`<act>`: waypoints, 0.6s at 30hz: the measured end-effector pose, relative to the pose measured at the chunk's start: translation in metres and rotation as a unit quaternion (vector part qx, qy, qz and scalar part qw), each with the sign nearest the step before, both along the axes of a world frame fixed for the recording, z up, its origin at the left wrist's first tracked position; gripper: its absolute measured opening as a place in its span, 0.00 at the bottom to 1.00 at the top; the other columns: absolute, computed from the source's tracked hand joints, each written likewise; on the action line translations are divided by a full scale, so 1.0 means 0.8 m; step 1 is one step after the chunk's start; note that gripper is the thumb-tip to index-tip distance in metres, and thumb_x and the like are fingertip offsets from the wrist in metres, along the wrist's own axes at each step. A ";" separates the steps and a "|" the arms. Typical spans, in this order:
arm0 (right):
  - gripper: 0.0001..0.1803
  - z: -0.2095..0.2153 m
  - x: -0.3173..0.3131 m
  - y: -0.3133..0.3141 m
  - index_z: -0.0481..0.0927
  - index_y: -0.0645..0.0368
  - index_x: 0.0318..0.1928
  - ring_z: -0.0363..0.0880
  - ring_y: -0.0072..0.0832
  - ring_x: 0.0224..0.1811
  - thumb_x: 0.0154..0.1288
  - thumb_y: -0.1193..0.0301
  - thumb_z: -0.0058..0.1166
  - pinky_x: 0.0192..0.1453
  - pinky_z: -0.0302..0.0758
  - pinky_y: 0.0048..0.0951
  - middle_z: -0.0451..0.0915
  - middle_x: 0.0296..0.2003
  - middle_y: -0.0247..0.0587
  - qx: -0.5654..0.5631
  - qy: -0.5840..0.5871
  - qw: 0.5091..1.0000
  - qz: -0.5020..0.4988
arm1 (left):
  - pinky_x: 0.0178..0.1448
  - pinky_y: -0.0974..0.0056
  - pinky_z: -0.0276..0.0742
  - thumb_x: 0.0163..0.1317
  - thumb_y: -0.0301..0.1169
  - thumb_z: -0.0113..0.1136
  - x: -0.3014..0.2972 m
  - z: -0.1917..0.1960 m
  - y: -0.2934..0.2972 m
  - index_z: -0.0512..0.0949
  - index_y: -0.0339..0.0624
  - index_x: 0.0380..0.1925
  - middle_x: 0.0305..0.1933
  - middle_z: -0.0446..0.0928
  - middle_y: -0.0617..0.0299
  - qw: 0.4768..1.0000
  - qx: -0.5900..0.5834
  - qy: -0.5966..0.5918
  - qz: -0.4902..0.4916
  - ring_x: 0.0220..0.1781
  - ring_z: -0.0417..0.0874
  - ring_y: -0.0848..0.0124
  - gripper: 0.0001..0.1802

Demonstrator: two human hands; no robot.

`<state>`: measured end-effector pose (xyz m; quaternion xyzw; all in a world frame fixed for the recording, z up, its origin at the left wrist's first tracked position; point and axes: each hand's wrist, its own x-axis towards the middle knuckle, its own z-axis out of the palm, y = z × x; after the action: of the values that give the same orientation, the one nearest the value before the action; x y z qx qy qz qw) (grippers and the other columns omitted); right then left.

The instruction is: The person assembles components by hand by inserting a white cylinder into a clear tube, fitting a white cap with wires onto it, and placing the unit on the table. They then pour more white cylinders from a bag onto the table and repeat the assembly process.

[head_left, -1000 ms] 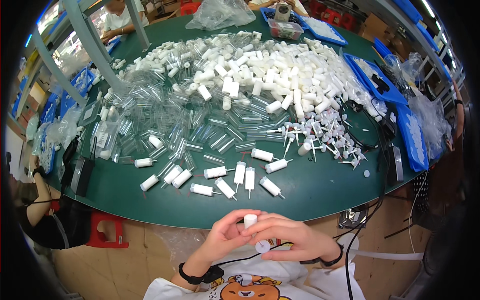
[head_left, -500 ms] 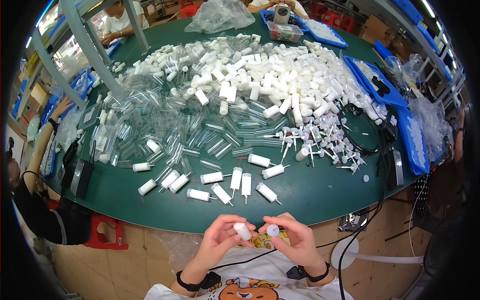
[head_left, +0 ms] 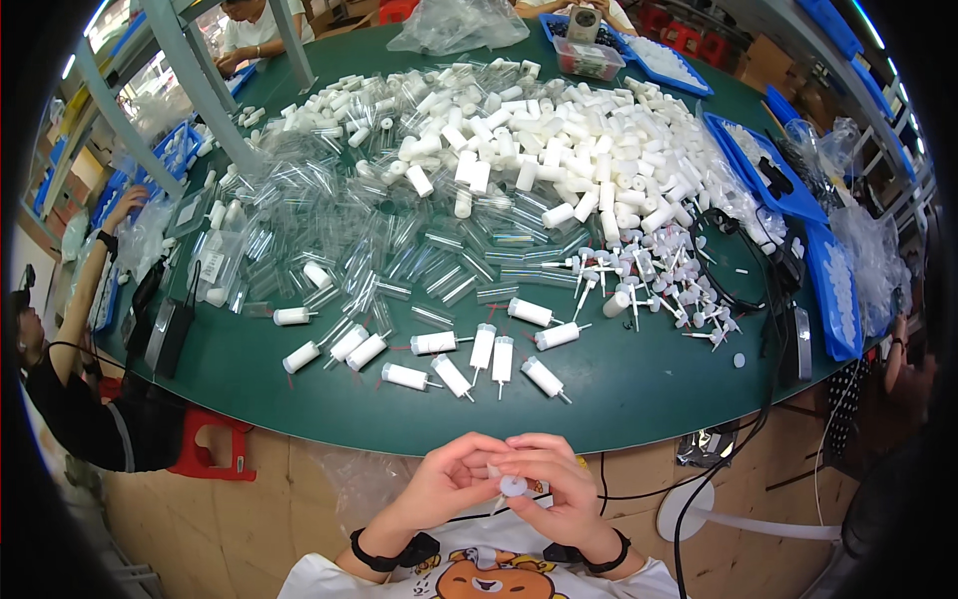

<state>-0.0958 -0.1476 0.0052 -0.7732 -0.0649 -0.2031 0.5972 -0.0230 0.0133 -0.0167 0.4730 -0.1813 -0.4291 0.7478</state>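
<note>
Below the table's near edge, my left hand (head_left: 446,481) and my right hand (head_left: 556,481) meet fingertip to fingertip around a small white round part (head_left: 513,486) and a short white tube piece (head_left: 493,471) that is mostly hidden by my fingers. On the green table (head_left: 639,389) in front of me lie several assembled white cylinders with thin pins (head_left: 483,349). Further back are clear plastic tubes (head_left: 439,270), a big heap of white cylinders (head_left: 559,150) and white pin-shaped plungers (head_left: 659,290).
Blue trays (head_left: 833,290) line the right side, with a black cable (head_left: 768,329) running off the edge. A person in black (head_left: 70,399) reaches onto the table at the left by a red stool (head_left: 210,444). Another person (head_left: 254,25) sits far behind grey posts (head_left: 195,85).
My hands have dropped slightly lower and closed together, so the white tube piece is now mostly covered by my fingers. The person at the left has stretched an arm up onto the table.
</note>
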 end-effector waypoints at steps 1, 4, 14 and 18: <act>0.15 -0.001 0.002 0.001 0.78 0.63 0.42 0.73 0.40 0.51 0.51 0.76 0.59 0.55 0.69 0.36 0.80 0.43 0.42 -0.002 0.003 1.000 0.013 | 0.49 0.69 0.77 0.60 0.15 0.50 0.000 0.004 -0.002 0.65 0.32 0.51 0.48 0.74 0.52 1.000 -0.008 0.005 0.005 0.51 0.77 0.68 0.18; 0.17 0.000 0.002 0.003 0.78 0.63 0.43 0.72 0.40 0.51 0.50 0.76 0.60 0.55 0.69 0.35 0.80 0.44 0.41 -0.001 0.016 1.000 0.023 | 0.51 0.68 0.76 0.62 0.16 0.48 0.002 0.011 -0.001 0.65 0.32 0.52 0.49 0.74 0.52 1.000 -0.003 0.014 0.009 0.52 0.76 0.69 0.17; 0.19 -0.012 -0.001 0.001 0.80 0.58 0.41 0.70 0.32 0.38 0.43 0.77 0.66 0.40 0.70 0.28 0.78 0.36 0.36 -0.104 0.009 0.992 -0.066 | 0.49 0.68 0.74 0.63 0.17 0.40 -0.004 0.010 0.000 0.57 0.38 0.55 0.50 0.74 0.48 0.998 0.044 0.051 -0.007 0.50 0.76 0.70 0.20; 0.18 -0.027 0.003 0.007 0.79 0.59 0.38 0.70 0.31 0.37 0.42 0.77 0.67 0.40 0.69 0.27 0.76 0.33 0.36 -0.039 0.031 0.995 -0.084 | 0.50 0.68 0.73 0.62 0.16 0.42 -0.011 0.016 -0.010 0.56 0.38 0.55 0.49 0.74 0.47 0.998 0.039 -0.042 0.006 0.50 0.75 0.71 0.21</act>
<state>-0.0938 -0.1417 -0.0167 -0.8047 0.0106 -0.2255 0.5490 -0.0316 0.0051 -0.0040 0.5206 -0.1929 -0.4111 0.7231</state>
